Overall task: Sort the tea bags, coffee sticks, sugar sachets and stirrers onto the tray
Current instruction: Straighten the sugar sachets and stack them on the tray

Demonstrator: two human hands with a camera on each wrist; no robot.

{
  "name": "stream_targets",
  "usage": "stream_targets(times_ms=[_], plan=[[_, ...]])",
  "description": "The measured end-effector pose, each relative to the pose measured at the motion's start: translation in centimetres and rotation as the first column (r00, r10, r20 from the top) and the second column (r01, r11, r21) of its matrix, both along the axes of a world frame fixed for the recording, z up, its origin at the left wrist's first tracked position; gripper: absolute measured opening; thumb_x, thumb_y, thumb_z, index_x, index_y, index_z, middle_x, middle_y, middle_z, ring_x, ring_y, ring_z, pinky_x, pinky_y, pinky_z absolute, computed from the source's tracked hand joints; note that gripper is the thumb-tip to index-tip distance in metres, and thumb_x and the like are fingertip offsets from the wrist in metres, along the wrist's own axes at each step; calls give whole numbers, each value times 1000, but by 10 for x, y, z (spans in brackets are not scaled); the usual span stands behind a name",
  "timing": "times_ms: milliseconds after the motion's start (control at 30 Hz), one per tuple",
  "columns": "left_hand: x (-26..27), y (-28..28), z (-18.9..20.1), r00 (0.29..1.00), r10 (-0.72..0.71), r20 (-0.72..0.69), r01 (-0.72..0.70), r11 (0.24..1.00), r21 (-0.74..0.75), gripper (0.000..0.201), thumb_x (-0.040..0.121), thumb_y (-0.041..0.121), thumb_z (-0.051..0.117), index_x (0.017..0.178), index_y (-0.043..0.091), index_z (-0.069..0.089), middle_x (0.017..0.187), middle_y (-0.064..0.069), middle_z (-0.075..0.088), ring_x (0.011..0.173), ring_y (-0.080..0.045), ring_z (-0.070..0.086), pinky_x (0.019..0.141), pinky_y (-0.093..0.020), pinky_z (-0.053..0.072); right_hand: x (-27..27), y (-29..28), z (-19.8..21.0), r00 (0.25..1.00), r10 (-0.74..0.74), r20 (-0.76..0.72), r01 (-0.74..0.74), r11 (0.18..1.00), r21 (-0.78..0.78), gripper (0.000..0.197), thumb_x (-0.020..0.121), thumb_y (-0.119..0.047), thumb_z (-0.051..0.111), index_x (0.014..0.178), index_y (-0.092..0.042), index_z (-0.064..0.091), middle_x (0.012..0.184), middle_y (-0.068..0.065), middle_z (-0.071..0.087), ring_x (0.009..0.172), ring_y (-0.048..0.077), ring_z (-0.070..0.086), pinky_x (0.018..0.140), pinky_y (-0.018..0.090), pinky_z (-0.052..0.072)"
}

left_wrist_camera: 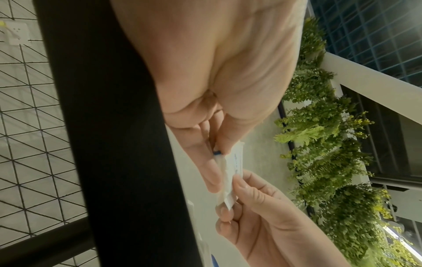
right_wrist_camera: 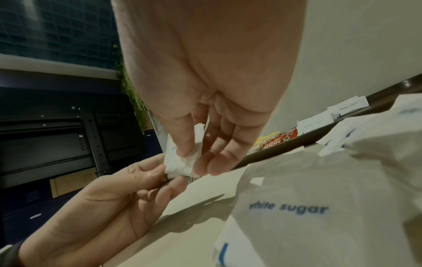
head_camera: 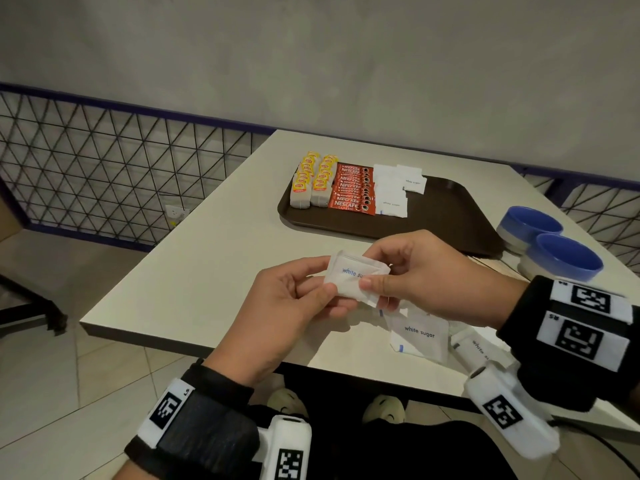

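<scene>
Pinching one sugar sachet (head_camera: 356,276) between left hand (head_camera: 291,306) and right hand (head_camera: 426,275) at frame centre, long axis running left-right, with the tray (head_camera: 450,216) lying above, nearer the right.

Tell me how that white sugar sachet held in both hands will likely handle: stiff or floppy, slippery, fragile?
The sugar sachet looks puffy and soft, so probably floppy, its filling shifting. The left hand and right hand pinch opposite edges; the paper looks matte, likely not slippery. Thin crimped edges could tear if pulled apart.
</scene>
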State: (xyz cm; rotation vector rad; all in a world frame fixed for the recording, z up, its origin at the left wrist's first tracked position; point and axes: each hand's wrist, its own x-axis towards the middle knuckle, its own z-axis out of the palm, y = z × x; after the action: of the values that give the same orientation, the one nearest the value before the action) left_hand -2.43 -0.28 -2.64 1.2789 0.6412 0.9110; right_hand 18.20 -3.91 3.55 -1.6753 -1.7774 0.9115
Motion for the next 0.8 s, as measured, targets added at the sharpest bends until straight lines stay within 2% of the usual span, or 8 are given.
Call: stream_targets(times_ms=[100, 200, 267, 367, 533, 667, 733, 800], plan=[[-1, 1, 3, 999, -8, 49, 13, 995, -98, 36, 100, -5, 46, 127, 12, 64, 98, -25, 76, 81, -33, 74, 77, -53, 62, 1, 1, 1, 1000, -11, -13, 11, 1000, -28, 12, 92, -19, 74, 103, -14, 75, 93, 10, 78, 77, 29, 74, 79, 52, 63], [-1, 2, 6, 998, -8, 68, 19, 988, -154, 36, 101, -1, 44, 131, 11, 62, 102, -29, 74, 91, -44, 69, 85, -63, 57, 1, 2, 2, 1000, -11, -24, 10, 999, -43, 13, 93, -18, 73, 104, -12, 74, 95, 10, 78, 78, 30, 74, 80, 51, 63], [-1, 1, 8, 998, -4, 62, 12, 991, -133, 31, 102, 7, 48, 130, 10, 63, 105, -24, 75, 95, -43, 71, 85, -59, 58, 0, 3, 2, 1000, -10, -26, 9, 999, -43, 13, 93, -18, 73, 104, -12, 75, 96, 10, 77, 79, 32, 74, 79, 50, 63], [-1, -2, 6, 1000, -5, 5, 5, 998, -61, 38, 94, 3, 62, 131, 12, 62, 106, -17, 77, 97, -35, 75, 84, -39, 62, -1, 2, 3, 999, -11, -37, 9, 999, -40, 12, 91, -19, 76, 101, -12, 75, 93, 8, 78, 79, 32, 74, 79, 51, 64], [-3, -2, -1, 1000, -16, -26, 16, 1000, -8, 44, 91, -7, 63, 130, 12, 62, 105, -15, 78, 93, -29, 76, 82, -34, 62, 6, -2, 11, 998, 58, -17, -59, 995, -75, 15, 89, -23, 76, 101, -15, 76, 95, 5, 78, 77, 27, 73, 76, 43, 63], [-2, 0, -2, 998, -46, -47, 45, 999, -22, 46, 92, -9, 61, 130, 16, 62, 105, -11, 78, 98, -29, 75, 87, -31, 60, 25, 2, 36, 978, 113, 175, -81, 981, -179, 10, 91, -26, 73, 100, -21, 75, 88, 0, 77, 74, 16, 72, 70, 30, 62], [-2, 2, -3, 997, -62, -56, 61, 998, -17, 44, 91, -8, 64, 127, 17, 64, 105, -9, 79, 97, -28, 76, 90, -30, 59, 49, 19, 52, 956, 24, 294, 27, 985, -169, 8, 93, -29, 72, 99, -23, 74, 84, -1, 77, 70, 13, 70, 67, 25, 59], [-1, 4, -7, 996, -74, -42, 73, 997, -22, 46, 81, -9, 76, 121, 13, 68, 103, -11, 79, 94, -30, 76, 86, -29, 60, 81, 45, 65, 909, -105, 402, 152, 985, -86, 6, 95, -26, 72, 97, -21, 73, 81, 0, 77, 64, 10, 69, 61, 20, 56]])
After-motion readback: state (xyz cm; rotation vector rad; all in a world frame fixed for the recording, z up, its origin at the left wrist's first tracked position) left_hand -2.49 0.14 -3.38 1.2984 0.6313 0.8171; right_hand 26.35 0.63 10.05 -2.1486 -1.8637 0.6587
